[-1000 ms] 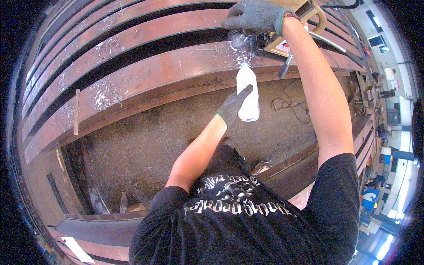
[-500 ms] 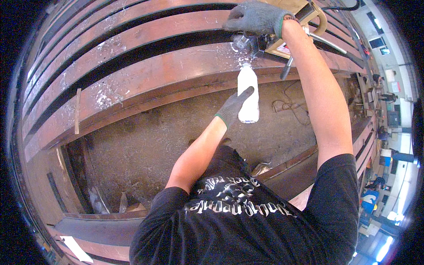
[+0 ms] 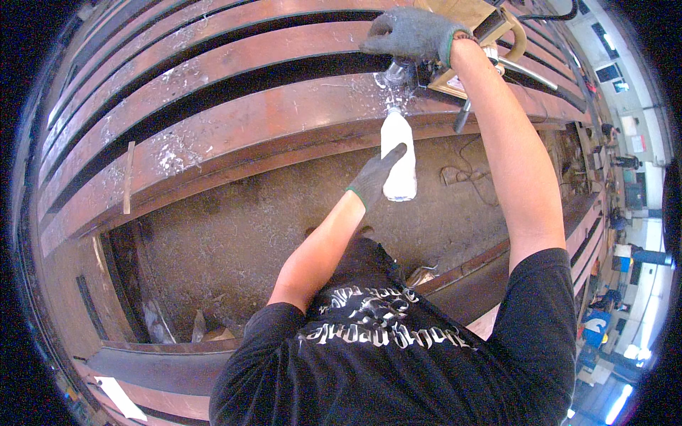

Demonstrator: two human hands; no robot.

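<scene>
My left hand [image 3: 376, 174], in a grey glove with a green cuff, is wrapped round a white plastic bottle [image 3: 403, 179]. The bottle is tilted slightly, its narrow neck pointing away from me at the edge of a reddish steel beam. Just beyond the neck, a shiny metal spindle [image 3: 396, 74] of a beige drilling machine [image 3: 490, 21] stands over the beam, with white liquid splashed round it. Above that spindle is my right hand [image 3: 415, 35], also gloved, its fingers curled; what they close on is hidden beneath the hand.
Parallel reddish steel beams [image 3: 263, 106] with dark gaps between them stretch across the far side, spotted with white splashes. A metal lever [image 3: 529, 72] juts from the machine. A cable [image 3: 465, 174] lies on the brown floor [image 3: 249, 213]. Workshop benches and people show at far right.
The view has shifted slightly. My left hand still holds the bottle near the spindle, and my right hand stays above it. The white splash round the spindle looks a little different.
</scene>
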